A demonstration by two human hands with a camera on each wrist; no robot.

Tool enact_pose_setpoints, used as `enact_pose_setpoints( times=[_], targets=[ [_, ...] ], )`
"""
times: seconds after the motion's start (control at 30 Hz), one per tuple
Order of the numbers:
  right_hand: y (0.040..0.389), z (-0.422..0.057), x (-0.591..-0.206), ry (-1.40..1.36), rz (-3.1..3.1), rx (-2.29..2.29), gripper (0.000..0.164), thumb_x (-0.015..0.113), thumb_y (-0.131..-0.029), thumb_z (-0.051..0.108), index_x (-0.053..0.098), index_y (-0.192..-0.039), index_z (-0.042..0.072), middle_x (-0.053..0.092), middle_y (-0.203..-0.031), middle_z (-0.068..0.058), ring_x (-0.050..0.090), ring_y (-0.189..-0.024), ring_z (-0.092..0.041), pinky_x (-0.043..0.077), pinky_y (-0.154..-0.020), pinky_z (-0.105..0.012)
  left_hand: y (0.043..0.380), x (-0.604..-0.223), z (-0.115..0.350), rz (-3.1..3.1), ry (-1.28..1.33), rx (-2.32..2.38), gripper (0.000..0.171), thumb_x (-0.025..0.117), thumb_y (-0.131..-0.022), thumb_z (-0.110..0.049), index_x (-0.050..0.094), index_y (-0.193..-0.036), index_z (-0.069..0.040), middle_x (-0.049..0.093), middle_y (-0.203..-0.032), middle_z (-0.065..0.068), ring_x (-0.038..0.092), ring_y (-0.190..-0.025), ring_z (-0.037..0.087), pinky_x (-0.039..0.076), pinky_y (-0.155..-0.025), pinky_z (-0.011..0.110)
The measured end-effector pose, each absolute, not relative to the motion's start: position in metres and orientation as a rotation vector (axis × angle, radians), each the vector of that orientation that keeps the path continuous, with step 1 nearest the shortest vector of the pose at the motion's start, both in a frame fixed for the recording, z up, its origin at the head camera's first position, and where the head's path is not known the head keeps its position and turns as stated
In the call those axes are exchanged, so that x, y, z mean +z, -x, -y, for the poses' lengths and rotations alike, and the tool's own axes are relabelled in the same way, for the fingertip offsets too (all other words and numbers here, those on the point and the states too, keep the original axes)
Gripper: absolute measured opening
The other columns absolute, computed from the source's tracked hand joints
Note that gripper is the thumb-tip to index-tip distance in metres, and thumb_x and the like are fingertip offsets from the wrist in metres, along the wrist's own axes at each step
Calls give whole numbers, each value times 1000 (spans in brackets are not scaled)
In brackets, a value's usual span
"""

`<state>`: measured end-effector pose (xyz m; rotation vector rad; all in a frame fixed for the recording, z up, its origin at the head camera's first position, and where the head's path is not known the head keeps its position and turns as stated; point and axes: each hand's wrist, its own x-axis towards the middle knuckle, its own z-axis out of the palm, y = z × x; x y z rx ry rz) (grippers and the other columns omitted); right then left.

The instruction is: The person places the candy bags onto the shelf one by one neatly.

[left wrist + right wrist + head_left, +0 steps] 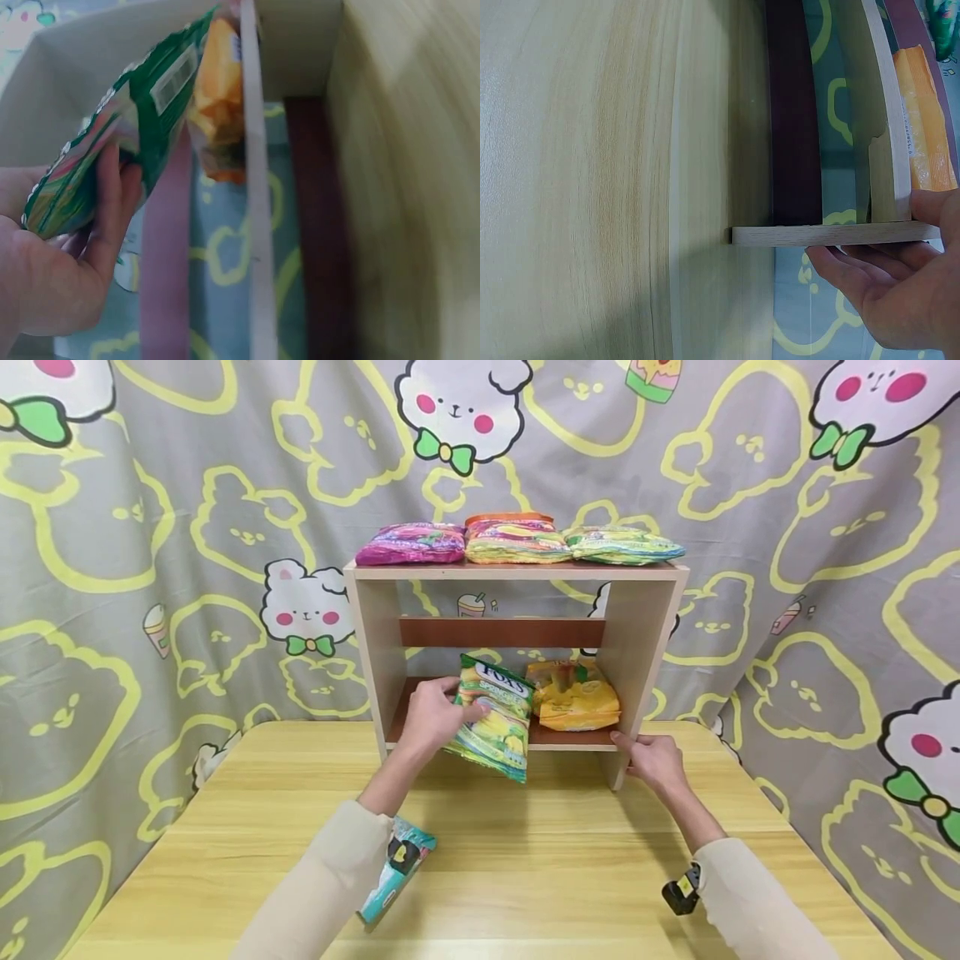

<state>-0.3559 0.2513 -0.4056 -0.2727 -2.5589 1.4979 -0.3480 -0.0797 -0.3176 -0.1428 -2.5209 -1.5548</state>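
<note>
My left hand (pixel 433 720) pinches a green Fox's candy bag (pixel 501 735), thumb on its printed front. The bag hangs tilted before the lower opening of a small wooden shelf (pixel 517 574). In the left wrist view, fingers of the left hand (pixel 67 277) curl behind the bag (pixel 169 94). A yellow-orange candy bag (pixel 576 702) lies on the lower board, at its right end. My right hand (pixel 657 762) grips the shelf's right side panel (pixel 641 643) near the bottom. The right wrist view has the right hand's (pixel 900 300) thumb inside that panel and the fingers outside.
On the shelf's top lie a purple bag (pixel 411 543), an orange-and-pink bag (pixel 516 539) and a light green bag (pixel 622 544). A teal packet (pixel 393 872), partly behind the left sleeve, lies on the wooden table (pixel 555 860). A patterned curtain (pixel 225 635) hangs behind.
</note>
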Motion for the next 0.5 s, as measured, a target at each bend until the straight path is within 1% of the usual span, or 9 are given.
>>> enact_pose_setpoints(
  times=[0.07,0.23,0.37,0.5],
  targets=[
    [356,-251,-406,281,2558,1495,55,64,-88,45,67,-115,-3,62,-115,-27,71,-80,-26,57,-72,-36,352,-323,82,2491,71,-1572,50,82,-73,-29,66,-117,-9,70,-87,1,64,-76,17,52,-68,31],
    [356,-252,-408,282,2566,1484,55,64,-87,46,67,-115,-2,62,-115,-26,71,-79,-26,56,-77,-42,363,-340,86,2440,-74,-1639,45,82,-74,-28,68,-110,-6,70,-90,4,59,-87,21,50,-75,34],
    [356,-252,-408,279,2577,1484,57,63,-87,48,66,-117,-1,61,-117,-26,71,-81,-27,56,-78,-42,371,-353,89,2435,-122,-1647,39,81,-74,-30,71,-104,-6,70,-88,4,57,-87,21,48,-73,33],
    [356,-253,-407,283,2584,1460,57,63,-87,50,68,-115,1,63,-116,-25,71,-81,-27,56,-73,-34,377,-358,90,2457,-132,-1605,34,81,-74,-31,72,-95,-7,70,-82,4,56,-80,22,47,-66,32]
  ],
)
